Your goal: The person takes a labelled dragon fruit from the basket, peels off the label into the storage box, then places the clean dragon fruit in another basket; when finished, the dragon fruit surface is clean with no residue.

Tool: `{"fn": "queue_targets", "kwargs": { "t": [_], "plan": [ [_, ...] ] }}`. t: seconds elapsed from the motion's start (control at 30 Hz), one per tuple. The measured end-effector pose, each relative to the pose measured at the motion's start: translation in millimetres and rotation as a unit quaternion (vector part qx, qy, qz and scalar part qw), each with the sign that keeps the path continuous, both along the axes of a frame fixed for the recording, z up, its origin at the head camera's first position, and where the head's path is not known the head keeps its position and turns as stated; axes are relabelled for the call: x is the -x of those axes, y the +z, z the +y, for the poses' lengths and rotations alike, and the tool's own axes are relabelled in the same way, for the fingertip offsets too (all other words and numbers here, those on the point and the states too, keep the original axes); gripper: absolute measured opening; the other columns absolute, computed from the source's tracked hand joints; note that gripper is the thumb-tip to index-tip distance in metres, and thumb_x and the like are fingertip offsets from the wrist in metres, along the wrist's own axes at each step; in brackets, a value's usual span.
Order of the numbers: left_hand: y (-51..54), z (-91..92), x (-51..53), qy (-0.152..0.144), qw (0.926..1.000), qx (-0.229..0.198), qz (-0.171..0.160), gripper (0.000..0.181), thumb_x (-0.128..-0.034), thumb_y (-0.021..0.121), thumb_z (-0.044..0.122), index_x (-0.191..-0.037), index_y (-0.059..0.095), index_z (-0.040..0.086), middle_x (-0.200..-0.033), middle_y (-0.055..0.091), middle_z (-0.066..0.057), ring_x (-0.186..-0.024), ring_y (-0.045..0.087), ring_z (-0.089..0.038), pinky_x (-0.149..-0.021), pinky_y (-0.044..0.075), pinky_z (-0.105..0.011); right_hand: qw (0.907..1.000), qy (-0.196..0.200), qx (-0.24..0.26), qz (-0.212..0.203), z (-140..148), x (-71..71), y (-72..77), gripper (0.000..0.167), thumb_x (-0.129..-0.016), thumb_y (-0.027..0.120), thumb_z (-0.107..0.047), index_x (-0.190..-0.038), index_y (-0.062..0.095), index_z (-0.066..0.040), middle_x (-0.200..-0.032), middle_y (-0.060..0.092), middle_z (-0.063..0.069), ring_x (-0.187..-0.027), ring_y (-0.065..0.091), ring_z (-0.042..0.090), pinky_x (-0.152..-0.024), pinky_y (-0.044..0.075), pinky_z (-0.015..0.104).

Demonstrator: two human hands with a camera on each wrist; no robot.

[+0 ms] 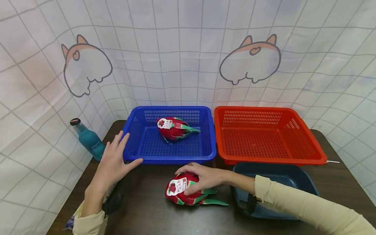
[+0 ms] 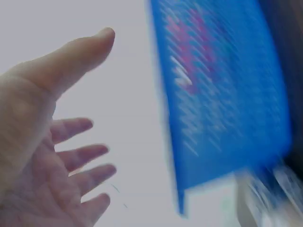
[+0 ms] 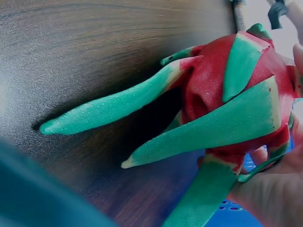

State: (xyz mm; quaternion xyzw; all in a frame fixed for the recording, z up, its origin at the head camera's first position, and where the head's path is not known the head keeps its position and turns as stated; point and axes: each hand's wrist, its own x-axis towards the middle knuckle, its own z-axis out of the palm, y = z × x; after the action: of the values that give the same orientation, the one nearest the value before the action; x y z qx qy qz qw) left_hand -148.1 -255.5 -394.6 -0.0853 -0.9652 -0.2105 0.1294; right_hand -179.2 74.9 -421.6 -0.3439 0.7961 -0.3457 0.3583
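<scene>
A red dragon fruit [image 1: 192, 199] with long green leaves [image 1: 215, 202] lies on its side on the bench [image 1: 141, 204], in front of the blue basket [image 1: 176, 161], with the right-hand fingers [image 1: 191, 167] curled over it. A white label [image 1: 177, 186] with red print covers part of its left end, and the leaves splay rightward, toward the dark tray [image 1: 273, 165].

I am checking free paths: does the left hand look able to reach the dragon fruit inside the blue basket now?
Probably yes: the left hand, open and empty, is near the blue basket, whose top is uncovered; nothing lies over the dragon fruit, so only the rim seems in the way.
</scene>
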Motion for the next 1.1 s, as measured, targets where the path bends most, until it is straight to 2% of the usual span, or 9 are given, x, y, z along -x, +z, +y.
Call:
{"fn": "queue_targets", "kwargs": {
  "t": [0.1, 0.2, 0.27, 0.37, 0.43, 0.57, 0.73, 0.9, 1.1],
  "plan": [
    [15.1, 19.1, -13.8, -0.072, 0.9971, -0.019, 0.013, 0.088, -0.0790, 0.078, 0.044, -0.149, 0.037, 0.011, -0.156, 0.033, -0.017, -0.145, 0.028, -0.041, -0.112, 0.026, -0.065, 0.9998, -0.007, -0.006, -0.015, 0, 0.7, -0.2, 0.067, -0.082, 0.068, -0.053, -0.140, 0.041, -0.035, -0.135, 0.039, 0.000, -0.121, 0.042, 0.017, -0.083, 0.053, 0.024],
    [20.4, 36.6, -28.0, -0.147, 0.9873, -0.060, -0.005, 0.081, -0.0805, 0.076, 0.043, -0.149, 0.039, 0.022, -0.157, 0.036, -0.005, -0.145, 0.032, -0.032, -0.109, 0.036, -0.060, 0.9993, -0.023, -0.026, -0.009, 0, 0.2, -0.9, 0.075, -0.081, 0.067, -0.057, -0.144, 0.037, -0.029, -0.134, 0.040, 0.000, -0.118, 0.045, 0.016, -0.084, 0.052, 0.025],
    [16.4, 45.8, -34.4, -0.197, 0.9764, -0.086, -0.022, 0.080, -0.0809, 0.077, 0.041, -0.149, 0.037, 0.027, -0.157, 0.035, 0.000, -0.145, 0.034, -0.028, -0.107, 0.040, -0.058, 0.9985, -0.036, -0.042, 0.000, 0, -0.5, -1.1, 0.080, -0.080, 0.067, -0.060, -0.146, 0.035, -0.027, -0.133, 0.041, 0.000, -0.114, 0.047, 0.014, -0.084, 0.052, 0.025],
    [1.1, 57.1, -38.4, -0.250, 0.9583, -0.126, -0.058, 0.084, -0.0804, 0.078, 0.036, -0.150, 0.033, 0.030, -0.156, 0.033, 0.006, -0.144, 0.035, -0.024, -0.106, 0.041, -0.058, 0.9975, -0.045, -0.053, 0.013, 1, -1.7, -1.2, 0.088, -0.079, 0.066, -0.063, -0.148, 0.032, -0.021, -0.133, 0.041, 0.000, -0.112, 0.049, 0.013, -0.087, 0.051, 0.026],
    [-13.0, 63.0, -39.0, -0.267, 0.9478, -0.148, -0.094, 0.087, -0.0800, 0.079, 0.036, -0.152, 0.029, 0.032, -0.157, 0.031, 0.009, -0.144, 0.034, -0.022, -0.106, 0.041, -0.058, 0.9972, -0.045, -0.057, 0.016, 2, -1.9, -1.1, 0.093, -0.078, 0.065, -0.065, -0.150, 0.030, -0.017, -0.134, 0.041, 0.001, -0.112, 0.048, 0.013, -0.088, 0.051, 0.027],
    [-40.5, 74.1, -36.8, -0.277, 0.9321, -0.174, -0.155, 0.093, -0.0785, 0.079, 0.041, -0.152, 0.022, 0.039, -0.157, 0.027, 0.012, -0.145, 0.032, -0.020, -0.108, 0.040, -0.057, 0.9973, -0.037, -0.061, 0.016, 5, -1.4, -0.8, 0.098, -0.078, 0.063, -0.068, -0.152, 0.027, -0.013, -0.137, 0.040, 0.002, -0.115, 0.046, 0.013, -0.093, 0.049, 0.030],
    [-68.1, 81.4, -28.4, -0.296, 0.9200, -0.189, -0.175, 0.097, -0.0761, 0.080, 0.044, -0.154, 0.023, 0.030, -0.155, 0.029, 0.010, -0.140, 0.037, -0.017, -0.107, 0.045, -0.045, 0.9971, -0.038, -0.066, 0.011, 5, -3.2, -2.1, 0.099, -0.079, 0.063, -0.069, -0.151, 0.026, -0.013, -0.137, 0.038, 0.002, -0.115, 0.045, 0.013, -0.093, 0.048, 0.029],
    [-84.0, 84.5, -22.7, -0.306, 0.9033, -0.219, -0.206, 0.098, -0.0750, 0.083, 0.039, -0.153, 0.025, 0.027, -0.151, 0.033, 0.010, -0.129, 0.044, -0.016, -0.099, 0.048, -0.029, 0.9962, -0.060, -0.063, 0.000, 5, -6.1, -4.0, 0.103, -0.079, 0.064, -0.068, -0.151, 0.019, -0.009, -0.142, 0.034, 0.007, -0.119, 0.044, 0.016, -0.100, 0.046, 0.033],
    [-95.8, 90.2, -14.4, -0.315, 0.8830, -0.264, -0.226, 0.099, -0.0733, 0.085, 0.032, -0.152, 0.025, 0.031, -0.150, 0.035, 0.004, -0.124, 0.047, -0.019, -0.094, 0.050, -0.025, 0.9958, -0.084, -0.032, -0.015, 10, -7.4, -5.1, 0.099, -0.080, 0.065, -0.065, -0.148, 0.017, -0.011, -0.143, 0.034, 0.007, -0.124, 0.043, 0.018, -0.106, 0.043, 0.037]
  ]
}}
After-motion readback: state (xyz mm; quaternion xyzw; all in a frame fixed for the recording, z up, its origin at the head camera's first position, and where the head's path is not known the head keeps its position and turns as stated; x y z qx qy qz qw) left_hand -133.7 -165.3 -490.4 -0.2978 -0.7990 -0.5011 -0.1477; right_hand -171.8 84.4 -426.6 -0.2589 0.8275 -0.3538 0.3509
